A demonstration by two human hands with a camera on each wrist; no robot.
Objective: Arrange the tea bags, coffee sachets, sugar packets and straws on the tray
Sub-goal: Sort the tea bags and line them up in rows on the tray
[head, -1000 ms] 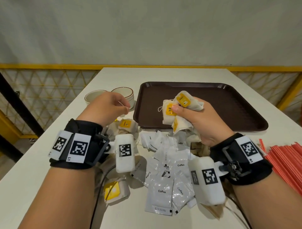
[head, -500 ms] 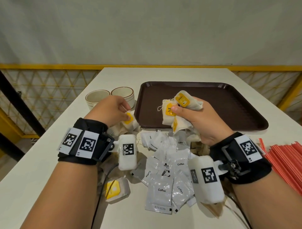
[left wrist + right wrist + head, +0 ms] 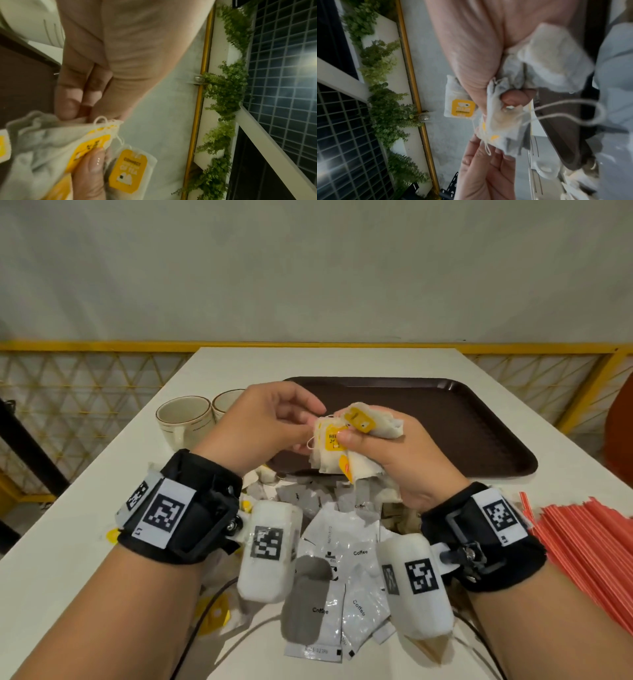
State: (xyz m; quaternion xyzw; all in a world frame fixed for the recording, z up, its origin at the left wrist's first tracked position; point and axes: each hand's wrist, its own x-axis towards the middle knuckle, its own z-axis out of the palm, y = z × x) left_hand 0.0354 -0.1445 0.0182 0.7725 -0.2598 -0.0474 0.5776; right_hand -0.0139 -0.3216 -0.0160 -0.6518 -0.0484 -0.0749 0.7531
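My right hand (image 3: pixel 359 426) grips a bunch of white tea bags (image 3: pixel 329 460) with yellow tags, just above the near edge of the brown tray (image 3: pixel 462 426). My left hand (image 3: pixel 310 422) pinches the top edge of one tea bag at the left side of that bunch. The left wrist view shows the left fingertips (image 3: pixel 68 108) squeezing the bag's paper (image 3: pixel 42 142). In the right wrist view the right hand (image 3: pixel 496 97) clutches crumpled tea bags (image 3: pixel 553 54), strings dangling. White coffee sachets (image 3: pixel 356 556) lie heaped below my wrists. Red straws (image 3: pixel 589 549) lie on the right.
Two cream cups (image 3: pixel 181 419) stand left of the tray. Loose tea bags with yellow tags (image 3: pixel 212 611) lie under my left forearm. A brown packet (image 3: pixel 400 515) peeks from the heap. The white table (image 3: pixel 68 542) ends at a yellow railing (image 3: pixel 85 347).
My left hand took a tea bag from the table beside the cups and carried it up and right to the bunch. My right hand rose slightly with its bunch.
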